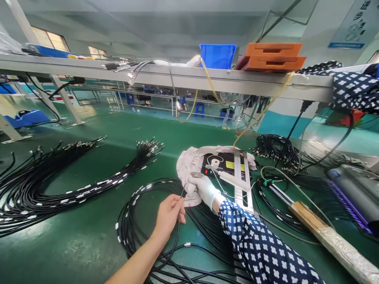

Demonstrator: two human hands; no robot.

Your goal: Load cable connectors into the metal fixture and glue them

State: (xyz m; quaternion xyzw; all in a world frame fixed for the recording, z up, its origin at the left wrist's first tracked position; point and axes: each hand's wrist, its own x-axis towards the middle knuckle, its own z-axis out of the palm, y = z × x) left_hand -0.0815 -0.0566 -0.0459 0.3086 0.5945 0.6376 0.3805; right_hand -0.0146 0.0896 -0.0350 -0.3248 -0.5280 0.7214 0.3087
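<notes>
My bare left hand is closed, thumb and fingertips pinching a thin black cable near its upper end. That cable runs up toward my right hand, which wears a white glove and has its fingers pressed together. A crumpled pale cloth lies just beyond and beneath the gloved fingers. Whatever those fingertips grip, cloth or cable end, is hidden; a small greyish piece shows above them. Below both hands spreads a coil of black cables with white labels.
Behind my right hand sits a black control box with a white-handled tool across it. Bundled black cables lie left. A wrapped bar and a grey device lie right. A shelf above carries a blue bin and orange trays.
</notes>
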